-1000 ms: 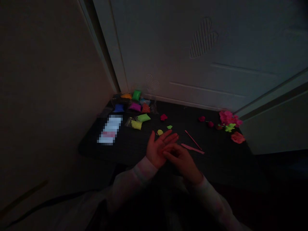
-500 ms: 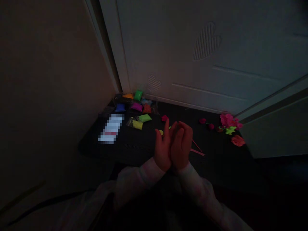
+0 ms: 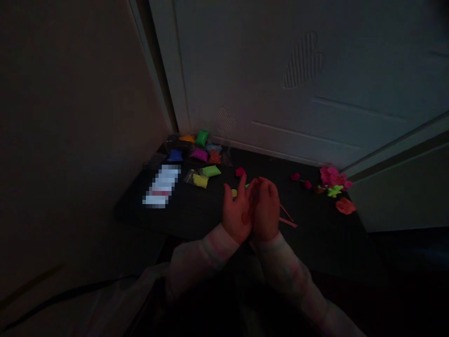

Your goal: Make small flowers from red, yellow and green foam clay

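Observation:
My left hand (image 3: 236, 215) is turned palm up over the dark tabletop, fingers stretched and thumb apart. A small reddish ball (image 3: 245, 218), which looks like modelling clay, rests on its palm. My right hand (image 3: 266, 210) is beside it, fingers together and lightly bent, its inner edge close against the left palm. No object shows in the right hand; its palm is hidden. Just beyond the fingers lie a dark pink clay piece (image 3: 240, 172) and a yellow piece (image 3: 234, 192), partly covered. A thin pink stick (image 3: 286, 213) and a flat pink strip (image 3: 288, 222) lie right of my hands.
Several bags of coloured clay (image 3: 199, 154) lie at the back left, with light green (image 3: 211, 171) and yellow (image 3: 200, 181) packs nearer. A blurred white sheet (image 3: 162, 186) lies left. Pink flowers (image 3: 333, 177) and a coral flower (image 3: 345, 206) are at the right. A white panel (image 3: 245, 70) stands behind.
My hands have parted slightly, the left palm turning upward and the right shifting a little. The reddish ball on the left palm now shows.

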Available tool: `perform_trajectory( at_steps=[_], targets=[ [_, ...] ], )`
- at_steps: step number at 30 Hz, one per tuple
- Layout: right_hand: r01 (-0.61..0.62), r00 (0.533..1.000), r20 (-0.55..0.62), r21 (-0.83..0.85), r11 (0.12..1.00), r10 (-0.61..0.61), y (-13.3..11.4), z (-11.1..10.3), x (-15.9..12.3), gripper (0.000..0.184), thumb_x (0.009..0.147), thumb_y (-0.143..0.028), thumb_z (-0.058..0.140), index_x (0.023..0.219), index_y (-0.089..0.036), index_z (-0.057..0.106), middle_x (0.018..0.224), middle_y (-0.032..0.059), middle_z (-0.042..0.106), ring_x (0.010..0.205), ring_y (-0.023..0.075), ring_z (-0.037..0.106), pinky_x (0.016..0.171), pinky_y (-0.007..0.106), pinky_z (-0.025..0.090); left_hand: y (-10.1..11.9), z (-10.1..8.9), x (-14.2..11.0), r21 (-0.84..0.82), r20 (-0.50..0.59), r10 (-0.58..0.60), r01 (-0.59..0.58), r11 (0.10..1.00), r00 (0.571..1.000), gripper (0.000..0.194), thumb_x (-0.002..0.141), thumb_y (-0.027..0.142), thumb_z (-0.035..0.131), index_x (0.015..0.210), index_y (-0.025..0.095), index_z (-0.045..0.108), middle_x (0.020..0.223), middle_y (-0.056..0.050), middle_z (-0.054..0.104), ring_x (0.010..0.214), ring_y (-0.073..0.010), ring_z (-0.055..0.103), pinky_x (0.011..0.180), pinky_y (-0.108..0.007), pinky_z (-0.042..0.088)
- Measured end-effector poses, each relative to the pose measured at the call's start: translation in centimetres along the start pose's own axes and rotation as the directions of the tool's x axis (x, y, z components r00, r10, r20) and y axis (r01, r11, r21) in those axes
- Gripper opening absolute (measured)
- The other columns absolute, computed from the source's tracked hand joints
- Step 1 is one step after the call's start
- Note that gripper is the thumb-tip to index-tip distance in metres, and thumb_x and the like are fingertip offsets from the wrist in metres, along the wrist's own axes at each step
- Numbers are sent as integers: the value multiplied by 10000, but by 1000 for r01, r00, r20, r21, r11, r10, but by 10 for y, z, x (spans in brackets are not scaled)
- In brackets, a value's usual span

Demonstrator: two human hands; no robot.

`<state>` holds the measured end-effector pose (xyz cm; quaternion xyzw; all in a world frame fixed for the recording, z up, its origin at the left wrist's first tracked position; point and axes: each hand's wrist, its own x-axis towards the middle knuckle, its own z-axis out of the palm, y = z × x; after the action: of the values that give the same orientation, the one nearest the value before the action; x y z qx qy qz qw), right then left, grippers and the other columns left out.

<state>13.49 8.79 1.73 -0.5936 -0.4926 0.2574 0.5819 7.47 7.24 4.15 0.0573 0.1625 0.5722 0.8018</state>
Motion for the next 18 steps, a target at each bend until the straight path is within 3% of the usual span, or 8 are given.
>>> perform_trajectory(
  at_steps=[6,13,18],
  targets=[
    [70,997,-43,-36,997,-72,-13,3,-4,274,809,-422,383,892,-194,510,939,61,519,956,176,450,892,371,303,-10,-1,-1,35,-43,93,-91,995,995,543,843,519,114,1318,283,236,1279,-4,447,1224,-134,343,967,-265,318],
    [-46,999,25,67,997,45,-4,4,7,357,862,-406,209,870,-176,482,829,42,536,759,126,540,671,277,435,1,5,5,24,-27,18,-17,1000,999,646,772,630,122,1298,291,284,1234,-33,493,1121,-206,466,893,-357,401],
    [1,1000,11,29,1000,-2,-7,6,3,298,829,-429,324,859,-189,497,851,40,523,793,144,501,742,315,396,-4,3,6,44,-56,55,-53,998,997,577,825,547,132,1307,265,279,1219,-30,509,1141,-179,450,895,-304,398]
  ],
)
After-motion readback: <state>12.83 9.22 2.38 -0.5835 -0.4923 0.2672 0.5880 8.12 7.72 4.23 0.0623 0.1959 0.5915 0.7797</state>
